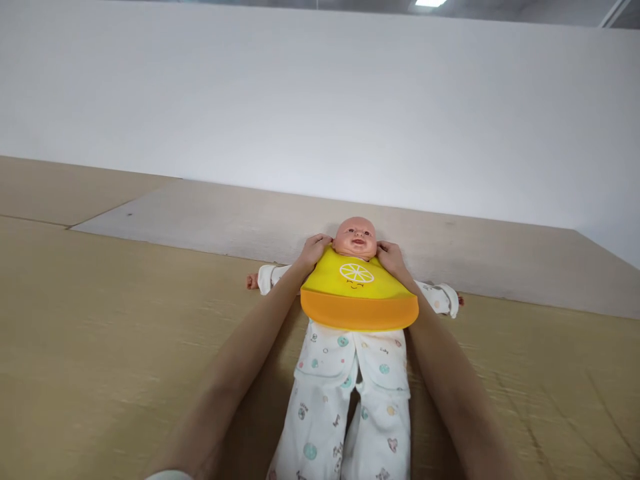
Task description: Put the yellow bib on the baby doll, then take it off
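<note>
A baby doll (355,233) lies on its back, its arms stretched out to both sides. It wears a white printed outfit (327,393). Across its chest rests a yellow bib (330,270) with a white citrus slice design and an orange catch pocket (359,311) along the bottom. My left hand (316,251) is at the left side of the doll's neck, fingers closed on the bib's upper edge. On the other side, my right hand (393,259) grips the bib's other upper corner beside the neck. The fingertips and the bib's ends behind the neck are hidden.
The doll lies on a tan, wood-like surface (125,320). A paler grey strip (210,213) runs behind its head, and a white wall (320,100) rises beyond that. A ceiling light (430,3) shows at the top.
</note>
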Available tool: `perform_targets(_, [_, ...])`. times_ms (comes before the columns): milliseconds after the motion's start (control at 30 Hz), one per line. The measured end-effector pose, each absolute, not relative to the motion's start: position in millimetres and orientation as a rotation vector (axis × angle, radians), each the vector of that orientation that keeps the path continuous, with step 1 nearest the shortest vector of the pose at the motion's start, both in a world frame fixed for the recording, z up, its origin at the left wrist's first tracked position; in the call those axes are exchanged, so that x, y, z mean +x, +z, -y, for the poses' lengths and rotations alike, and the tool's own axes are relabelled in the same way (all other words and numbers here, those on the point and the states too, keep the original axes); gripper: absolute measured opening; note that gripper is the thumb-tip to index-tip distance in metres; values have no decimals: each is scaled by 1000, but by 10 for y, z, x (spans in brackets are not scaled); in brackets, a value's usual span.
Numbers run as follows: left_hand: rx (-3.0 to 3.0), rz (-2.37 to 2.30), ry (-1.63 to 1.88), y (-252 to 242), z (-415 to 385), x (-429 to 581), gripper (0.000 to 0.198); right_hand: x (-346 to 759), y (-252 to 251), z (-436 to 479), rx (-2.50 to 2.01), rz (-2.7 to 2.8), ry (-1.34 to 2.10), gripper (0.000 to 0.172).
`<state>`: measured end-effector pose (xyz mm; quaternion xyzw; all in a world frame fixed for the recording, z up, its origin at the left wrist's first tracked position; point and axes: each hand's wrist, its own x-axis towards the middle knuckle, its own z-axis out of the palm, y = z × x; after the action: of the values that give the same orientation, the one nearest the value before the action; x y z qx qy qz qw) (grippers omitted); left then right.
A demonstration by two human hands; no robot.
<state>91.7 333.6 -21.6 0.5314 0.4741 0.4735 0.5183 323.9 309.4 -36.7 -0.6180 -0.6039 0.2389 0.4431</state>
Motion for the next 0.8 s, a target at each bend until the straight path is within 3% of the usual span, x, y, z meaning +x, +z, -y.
perform_targets(200, [1238, -1142, 1104, -56, -3096, 800, 18, 3228, -202, -2946, -1552, 1433, 786, 35])
perform_targets(400, [1235, -1166, 977, 116, -2728, 496, 26, 3360, 143, -2539, -1597, 1234, 985, 54])
perform_targets(500, [1231, -1144, 918, 194, -2499, 341, 31, 3394, 250, -2258, -1571, 1229, 1078, 54])
perform_targets(633, [1201, -1122, 894, 309, -2247, 266, 35, 3402, 265, -1861, -1441, 1317, 1214, 49])
perform_targets(800, [1098, -1061, 1059, 344, -2067, 372, 34, 3405, 163, -1490, -1424, 1350, 1221, 58])
